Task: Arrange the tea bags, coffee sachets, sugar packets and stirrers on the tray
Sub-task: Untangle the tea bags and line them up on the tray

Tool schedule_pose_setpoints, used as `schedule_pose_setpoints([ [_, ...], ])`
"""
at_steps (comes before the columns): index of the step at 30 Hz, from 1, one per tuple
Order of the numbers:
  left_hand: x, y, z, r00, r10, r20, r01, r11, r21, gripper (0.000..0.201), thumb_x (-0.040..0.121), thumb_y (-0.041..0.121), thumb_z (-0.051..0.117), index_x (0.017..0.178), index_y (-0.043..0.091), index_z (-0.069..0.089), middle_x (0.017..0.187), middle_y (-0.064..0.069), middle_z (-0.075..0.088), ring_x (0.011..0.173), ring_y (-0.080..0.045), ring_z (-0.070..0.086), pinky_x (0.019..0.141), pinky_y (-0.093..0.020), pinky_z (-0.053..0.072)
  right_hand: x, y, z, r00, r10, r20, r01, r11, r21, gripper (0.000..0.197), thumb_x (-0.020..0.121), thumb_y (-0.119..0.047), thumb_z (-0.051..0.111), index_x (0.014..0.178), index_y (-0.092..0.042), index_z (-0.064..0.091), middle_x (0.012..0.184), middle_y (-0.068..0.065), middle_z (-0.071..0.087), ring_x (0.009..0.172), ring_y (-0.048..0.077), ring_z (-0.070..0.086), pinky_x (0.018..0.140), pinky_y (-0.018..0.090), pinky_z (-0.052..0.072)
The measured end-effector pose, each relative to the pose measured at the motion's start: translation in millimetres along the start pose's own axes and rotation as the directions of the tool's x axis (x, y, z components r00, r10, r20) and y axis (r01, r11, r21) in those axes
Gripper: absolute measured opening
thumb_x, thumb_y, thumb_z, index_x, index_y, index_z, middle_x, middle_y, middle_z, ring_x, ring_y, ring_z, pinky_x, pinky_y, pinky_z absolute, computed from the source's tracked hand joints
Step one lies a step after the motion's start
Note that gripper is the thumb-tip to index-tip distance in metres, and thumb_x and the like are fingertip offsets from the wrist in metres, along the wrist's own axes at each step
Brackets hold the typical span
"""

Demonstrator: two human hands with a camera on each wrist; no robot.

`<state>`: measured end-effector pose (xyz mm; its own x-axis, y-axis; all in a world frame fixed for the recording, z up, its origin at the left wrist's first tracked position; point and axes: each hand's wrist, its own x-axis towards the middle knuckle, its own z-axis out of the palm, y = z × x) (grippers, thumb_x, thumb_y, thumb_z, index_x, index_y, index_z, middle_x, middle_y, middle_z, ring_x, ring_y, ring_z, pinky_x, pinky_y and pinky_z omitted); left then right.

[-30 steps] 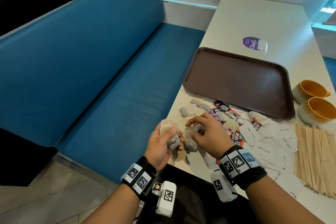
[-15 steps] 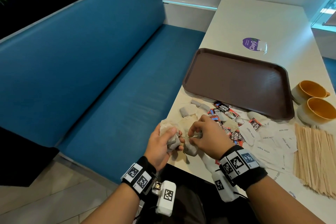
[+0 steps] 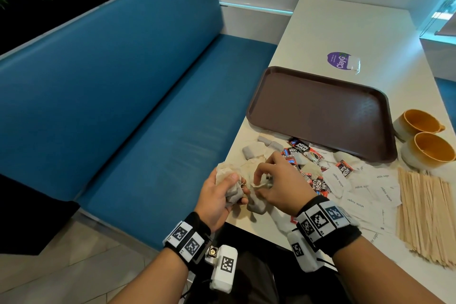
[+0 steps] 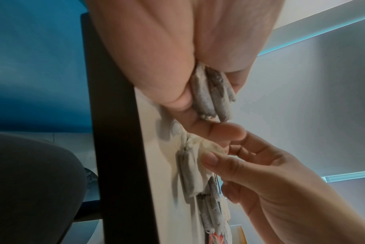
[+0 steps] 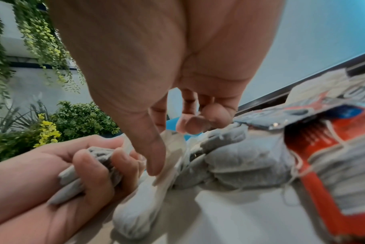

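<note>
My left hand (image 3: 228,192) grips a bundle of grey tea bags (image 3: 233,194) at the table's near left edge; the left wrist view shows the tea bags (image 4: 210,95) squeezed between thumb and fingers. Just to its right, my right hand (image 3: 265,180) pinches the pale top of another tea bag (image 4: 206,147), whose grey body (image 3: 256,205) lies on the table. Behind the hands are red-and-black coffee sachets (image 3: 299,148), white sugar packets (image 3: 385,190) and wooden stirrers (image 3: 424,212). The brown tray (image 3: 320,111) holds nothing.
Two orange-lined cups (image 3: 428,148) stand right of the tray. A purple sticker (image 3: 341,60) lies on the table behind it. A blue bench (image 3: 123,106) runs along the table's left edge. More tea bags (image 3: 251,150) lie near the tray's front left corner.
My right hand's fingers have opened up a little and now pinch the tea bag's top. The left hand keeps its bundle in place.
</note>
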<state>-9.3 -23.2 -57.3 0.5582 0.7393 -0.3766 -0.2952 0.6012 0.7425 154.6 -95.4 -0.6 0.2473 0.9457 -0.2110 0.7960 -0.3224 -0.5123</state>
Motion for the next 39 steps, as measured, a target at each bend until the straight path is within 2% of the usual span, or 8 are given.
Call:
schedule_pose_setpoints([
  [6,-2.2,2.1,3.0,1.000,-0.003,-0.005,0.003,1.000,-0.012,0.015,0.101,0.005,0.055,0.116,0.005,0.054,0.088,-0.020,0.059,0.070,-0.029,0.061,0.051,-0.034,0.051,2.4,4.0,3.3,0.997,0.069,0.043,-0.068,0.997,-0.043,0.036,0.073,-0.033,0.080,0.106,-0.036,0.064,0.106,-0.008,0.040,0.085,0.008,0.054,0.074,0.023,0.045],
  [13,-2.7,2.8,5.0,1.000,-0.003,-0.013,0.002,1.000,-0.022,0.014,0.101,0.003,0.054,0.115,0.004,0.053,0.086,-0.020,0.058,0.069,-0.029,0.061,0.050,-0.034,0.051,3.1,2.2,3.2,0.999,0.037,0.030,-0.037,0.999,-0.023,0.014,0.081,-0.025,0.077,0.091,-0.027,0.068,0.101,-0.007,0.047,0.088,0.011,0.051,0.078,0.029,0.047],
  [22,-3.3,4.5,5.5,1.000,-0.019,0.006,0.019,0.999,0.047,0.020,0.095,0.013,0.064,0.113,0.008,0.055,0.094,-0.015,0.063,0.076,-0.027,0.066,0.048,-0.030,0.051,-4.9,7.4,-11.6,0.994,0.059,-0.088,-0.031,0.956,0.292,0.016,0.080,-0.005,0.074,0.083,-0.021,0.073,0.076,-0.010,0.070,0.074,0.001,0.062,0.062,0.008,0.046],
  [25,-2.2,9.2,8.7,0.999,-0.045,0.014,0.044,0.998,0.053,0.031,0.088,0.024,0.068,0.113,0.007,0.058,0.092,-0.014,0.066,0.074,-0.025,0.068,0.051,-0.029,0.052,-9.7,8.8,-21.3,0.985,0.120,-0.125,-0.051,0.891,0.451,0.012,0.087,-0.005,0.074,0.088,-0.016,0.076,0.082,-0.006,0.074,0.070,0.003,0.069,0.060,0.012,0.052],
  [30,-2.5,17.6,18.3,0.991,-0.129,0.033,0.130,0.991,-0.014,0.046,0.097,0.043,0.059,0.116,0.002,0.068,0.092,-0.016,0.073,0.072,-0.025,0.065,0.059,-0.032,0.054,-12.3,3.3,-32.8,0.986,0.106,-0.125,-0.009,0.798,0.602,0.014,0.088,-0.002,0.075,0.093,-0.014,0.078,0.088,-0.001,0.079,0.080,0.014,0.073,0.076,0.023,0.059],
  [33,-1.5,15.3,22.9,0.985,-0.168,0.033,0.168,0.986,-0.018,0.063,0.098,0.056,0.050,0.119,0.000,0.072,0.113,-0.027,0.072,0.090,-0.035,0.066,0.073,-0.040,0.055,-11.0,-10.4,-28.2,0.995,0.096,-0.020,-0.045,0.631,0.775,0.014,0.087,0.006,0.072,0.099,0.001,0.072,0.082,0.015,0.072,0.059,0.015,0.064,0.054,0.026,0.055],
  [35,-1.9,13.9,24.2,0.980,-0.185,0.077,0.188,0.982,-0.025,0.070,0.096,0.063,0.046,0.122,0.003,0.072,0.123,-0.028,0.068,0.097,-0.035,0.065,0.080,-0.042,0.053,-7.2,-16.7,-20.3,0.996,0.091,0.010,-0.067,0.648,0.759,0.013,0.087,0.003,0.074,0.098,-0.001,0.072,0.077,0.013,0.069,0.052,0.012,0.056,0.046,0.021,0.047],
  [39,-1.9,11.2,25.2,0.967,-0.215,0.136,0.219,0.975,-0.016,0.059,0.090,0.054,0.066,0.124,0.006,0.069,0.112,-0.019,0.069,0.083,-0.026,0.066,0.066,-0.036,0.055,-1.4,-19.7,-9.5,0.995,0.096,0.019,-0.083,0.720,0.689,0.012,0.087,-0.004,0.077,0.097,-0.006,0.073,0.077,0.022,0.070,0.059,0.021,0.057,0.051,0.027,0.049],
])
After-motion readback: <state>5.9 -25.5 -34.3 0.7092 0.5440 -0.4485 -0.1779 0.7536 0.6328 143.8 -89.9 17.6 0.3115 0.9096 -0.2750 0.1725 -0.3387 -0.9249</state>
